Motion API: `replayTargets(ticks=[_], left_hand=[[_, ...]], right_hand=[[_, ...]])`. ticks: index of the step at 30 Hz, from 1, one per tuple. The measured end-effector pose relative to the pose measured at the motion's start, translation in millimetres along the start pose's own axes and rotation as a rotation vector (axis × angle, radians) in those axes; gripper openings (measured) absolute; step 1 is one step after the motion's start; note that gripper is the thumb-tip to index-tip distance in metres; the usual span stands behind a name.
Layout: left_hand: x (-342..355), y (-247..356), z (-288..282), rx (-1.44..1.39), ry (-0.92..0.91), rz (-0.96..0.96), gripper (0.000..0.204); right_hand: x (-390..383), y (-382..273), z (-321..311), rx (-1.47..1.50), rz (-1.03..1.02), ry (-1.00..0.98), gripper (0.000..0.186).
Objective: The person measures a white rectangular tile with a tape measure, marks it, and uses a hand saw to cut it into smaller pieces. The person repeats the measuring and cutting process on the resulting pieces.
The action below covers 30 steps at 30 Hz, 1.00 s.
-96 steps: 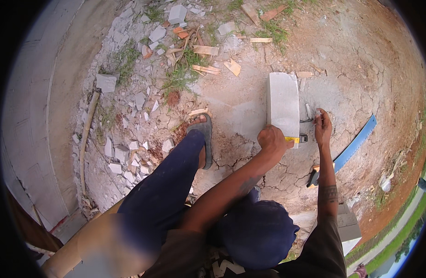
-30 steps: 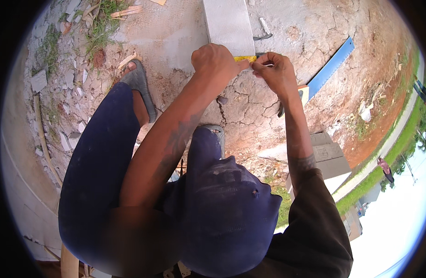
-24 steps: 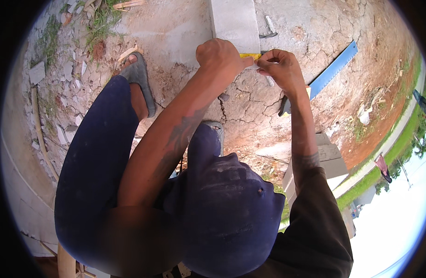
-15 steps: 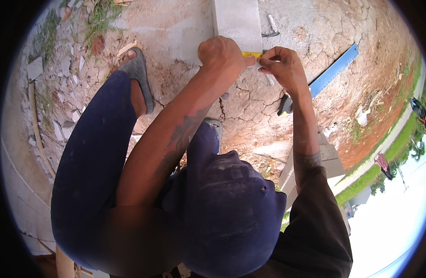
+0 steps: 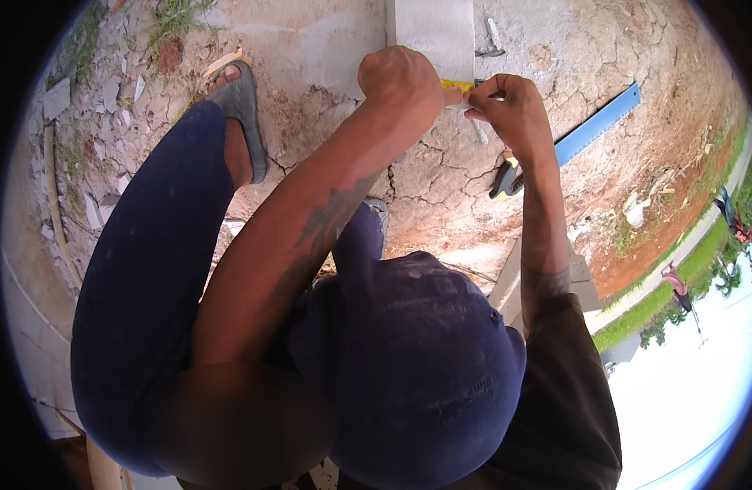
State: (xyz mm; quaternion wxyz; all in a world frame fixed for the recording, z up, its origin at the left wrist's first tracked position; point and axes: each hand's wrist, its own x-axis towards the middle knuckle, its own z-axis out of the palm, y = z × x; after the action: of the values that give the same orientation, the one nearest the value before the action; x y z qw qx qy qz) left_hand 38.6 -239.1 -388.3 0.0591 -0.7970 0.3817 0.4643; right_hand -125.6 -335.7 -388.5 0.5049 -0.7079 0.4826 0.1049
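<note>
A pale grey block point(image 5: 431, 37) lies on the cracked ground ahead of me. Across its near end runs the yellow blade of a tape measure point(image 5: 456, 84). My left hand point(image 5: 402, 86) is closed on the tape measure at the block's near left, its back hiding most of what it grips. At the blade's right end, my right hand point(image 5: 511, 110) is closed in a pinch, thumb and forefinger together at the block's near right corner. Whatever those fingertips hold is too small to make out.
A handsaw with a blue blade point(image 5: 598, 122) and black-yellow handle point(image 5: 506, 177) lies right of my right hand. A small thin tool point(image 5: 492, 39) lies beside the block. More grey blocks point(image 5: 584, 282) sit near my right forearm. Broken pieces point(image 5: 57, 100) litter the left.
Both hands keep their grip at the tape measure. The whole scene has shifted slightly in view, with block and hands a little further right and up.
</note>
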Motion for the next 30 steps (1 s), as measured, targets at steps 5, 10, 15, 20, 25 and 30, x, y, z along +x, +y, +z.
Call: replayTargets(ticks=[5,10,15,20,25,30], left_hand=[[0.1,-1.3,-0.1,0.013,0.004,0.001,0.075],[-0.4,2.6,-1.8,0.017,-0.017,-0.015,0.081],[0.4,-0.2,0.9,0.035,0.013,-0.003,0.086],[1.5,1.4,-2.5,0.024,-0.052,-0.024,0.090],[3.7,3.1,-1.5,0.047,-0.056,-0.043,0.091],[3.4,3.2,-0.7,0.028,-0.041,-0.039,0.091]], right_hand=[[1.3,-14.9,1.7,-0.076,0.077,-0.022,0.013],[4.5,-23.8,0.0,-0.221,0.142,0.002,0.019],[6.5,-50.8,1.4,-0.404,0.180,-0.037,0.023],[4.2,-53.7,1.4,-0.359,0.244,-0.056,0.024],[2.5,-57.4,3.7,-0.349,0.242,-0.036,0.024],[-3.5,-55.6,5.6,-0.338,0.210,-0.021,0.021]])
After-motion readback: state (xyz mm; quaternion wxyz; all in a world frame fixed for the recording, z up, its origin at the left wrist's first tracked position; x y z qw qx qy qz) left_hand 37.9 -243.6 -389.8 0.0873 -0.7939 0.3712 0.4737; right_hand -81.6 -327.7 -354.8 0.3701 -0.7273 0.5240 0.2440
